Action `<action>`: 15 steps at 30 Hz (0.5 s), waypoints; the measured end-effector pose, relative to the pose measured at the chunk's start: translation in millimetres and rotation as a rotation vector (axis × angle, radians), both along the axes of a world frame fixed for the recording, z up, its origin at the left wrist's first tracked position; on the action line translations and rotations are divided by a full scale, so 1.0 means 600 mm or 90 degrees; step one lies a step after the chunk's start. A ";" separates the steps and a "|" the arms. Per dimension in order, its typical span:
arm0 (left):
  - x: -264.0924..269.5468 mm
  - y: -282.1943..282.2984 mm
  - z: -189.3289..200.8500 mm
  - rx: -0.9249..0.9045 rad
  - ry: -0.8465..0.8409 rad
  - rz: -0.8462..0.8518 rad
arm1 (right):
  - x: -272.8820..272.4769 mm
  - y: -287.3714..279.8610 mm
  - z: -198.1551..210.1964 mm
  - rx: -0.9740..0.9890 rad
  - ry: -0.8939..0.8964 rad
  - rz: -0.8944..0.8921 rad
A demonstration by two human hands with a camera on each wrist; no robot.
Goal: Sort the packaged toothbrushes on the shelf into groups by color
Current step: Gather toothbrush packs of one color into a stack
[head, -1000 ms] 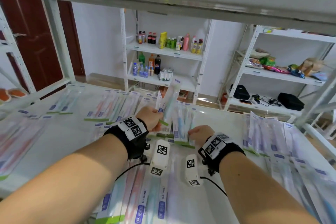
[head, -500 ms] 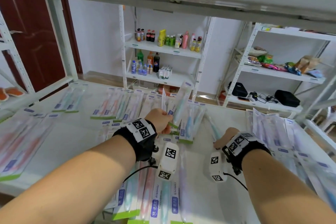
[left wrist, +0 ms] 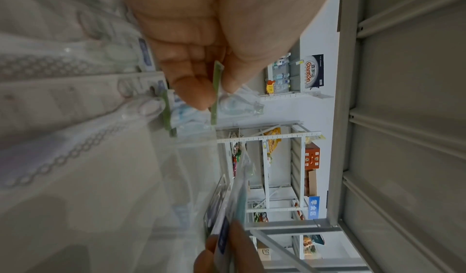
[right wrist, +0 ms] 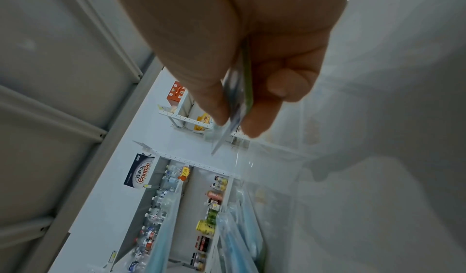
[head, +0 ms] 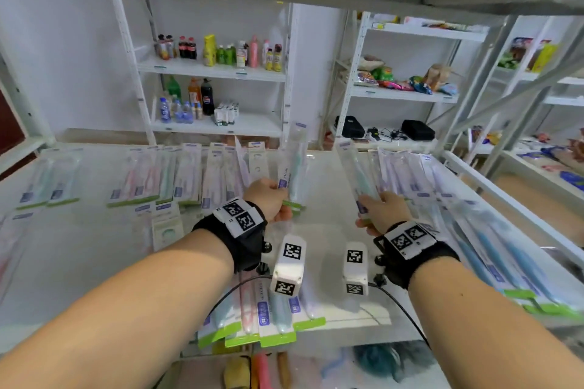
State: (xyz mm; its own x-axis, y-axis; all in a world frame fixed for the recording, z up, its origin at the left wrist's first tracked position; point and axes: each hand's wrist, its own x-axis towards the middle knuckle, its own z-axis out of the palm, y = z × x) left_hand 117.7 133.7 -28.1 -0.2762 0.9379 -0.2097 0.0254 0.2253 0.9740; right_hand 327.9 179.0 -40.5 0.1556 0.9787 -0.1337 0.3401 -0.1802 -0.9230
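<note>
Both hands are up over the white shelf [head: 331, 224], mid-frame. The left hand [head: 268, 200] pinches the green bottom edge of a green toothbrush pack [head: 292, 167], held upright. The right hand [head: 380, 211], just right of it, pinches a blue toothbrush pack [head: 357, 167] tilted leftward. More packs lie in rows along the shelf.

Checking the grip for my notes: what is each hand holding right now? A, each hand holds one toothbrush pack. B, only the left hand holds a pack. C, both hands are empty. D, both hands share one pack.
A: the left hand pinches one toothbrush pack, and the right hand pinches another pack.
</note>
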 end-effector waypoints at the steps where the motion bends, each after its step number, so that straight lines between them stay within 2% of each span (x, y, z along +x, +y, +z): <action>1: 0.007 -0.003 -0.004 0.002 -0.003 -0.003 | 0.003 -0.012 -0.001 0.005 0.010 0.007; 9: 0.041 -0.027 -0.008 0.004 -0.039 0.006 | 0.006 -0.041 0.007 0.028 0.063 0.043; 15: 0.030 -0.055 -0.002 0.010 -0.065 0.065 | -0.017 -0.052 0.011 0.039 0.098 0.090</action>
State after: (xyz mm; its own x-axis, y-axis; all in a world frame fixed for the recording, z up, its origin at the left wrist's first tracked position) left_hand 135.9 100.5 -29.0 -0.3490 0.9093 -0.2267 -0.0961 0.2059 0.9739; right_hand 317.9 147.7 -34.1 -0.0011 0.9964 -0.0851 0.2121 -0.0830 -0.9737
